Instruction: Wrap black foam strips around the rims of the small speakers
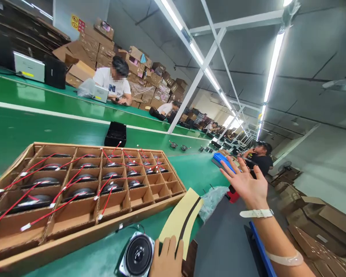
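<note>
My left hand [166, 258] is low in the view, its fingers over the lower end of a curved cream strip [181, 219] with a dark stripe along it. Beside that hand, a round black speaker [138, 254] in a metal frame lies on the green belt. My right hand [245, 182] is raised with its fingers spread, holding nothing, and a white strap circles its wrist. A cardboard compartment tray [86, 227] stands left of both hands. Several black speakers [82, 193] with red wires sit in its compartments.
Green conveyor belts [46, 127] run into the distance. A black box [115, 134], small speakers, a blue object [223, 161], a plastic bag [210, 202] and a red object [233, 196] lie near. Co-workers [115, 80] sit along the line, and stacked cartons [144, 73] stand behind.
</note>
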`<state>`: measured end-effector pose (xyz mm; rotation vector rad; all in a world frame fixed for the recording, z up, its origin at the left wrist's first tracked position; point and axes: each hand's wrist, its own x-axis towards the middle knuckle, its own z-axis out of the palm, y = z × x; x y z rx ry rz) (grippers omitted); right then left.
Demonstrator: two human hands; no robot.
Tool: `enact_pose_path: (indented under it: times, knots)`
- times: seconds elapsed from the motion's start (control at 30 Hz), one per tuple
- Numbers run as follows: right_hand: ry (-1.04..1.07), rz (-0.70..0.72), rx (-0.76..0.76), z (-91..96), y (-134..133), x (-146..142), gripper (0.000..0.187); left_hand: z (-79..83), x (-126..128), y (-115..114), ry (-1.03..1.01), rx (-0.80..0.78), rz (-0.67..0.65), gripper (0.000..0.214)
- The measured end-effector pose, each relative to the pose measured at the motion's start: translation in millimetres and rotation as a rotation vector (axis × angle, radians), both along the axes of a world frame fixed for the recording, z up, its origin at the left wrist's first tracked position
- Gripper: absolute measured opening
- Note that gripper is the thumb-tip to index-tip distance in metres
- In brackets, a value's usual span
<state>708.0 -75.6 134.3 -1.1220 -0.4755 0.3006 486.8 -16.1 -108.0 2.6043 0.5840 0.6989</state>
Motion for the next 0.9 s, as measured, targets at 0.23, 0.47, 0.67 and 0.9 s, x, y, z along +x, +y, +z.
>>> enact_pose_path:
  times: [0.23, 0.47, 0.67, 0.9]
  knots:
    - [-0.049, 0.238, -0.057, -7.5, 11.0, -41.9, 0.056, 51.4, 3.3, -0.5, 0.234, -0.193, -0.286, 0.059]
    - [-0.107, 0.405, -0.159, -21.5, 12.6, -46.9, 0.057, 61.3, 33.4, -4.2, 0.127, -0.206, -0.223, 0.056]
    - [-0.089, 0.512, -0.175, -35.3, 15.0, -42.3, 0.062, 63.8, 32.0, -2.1, 0.085, -0.164, -0.150, 0.050]
    - [-0.033, 0.717, -0.265, -55.0, -3.6, -61.2, 0.073, 82.3, 5.6, -3.4, 0.143, -0.233, -0.006, 0.056]
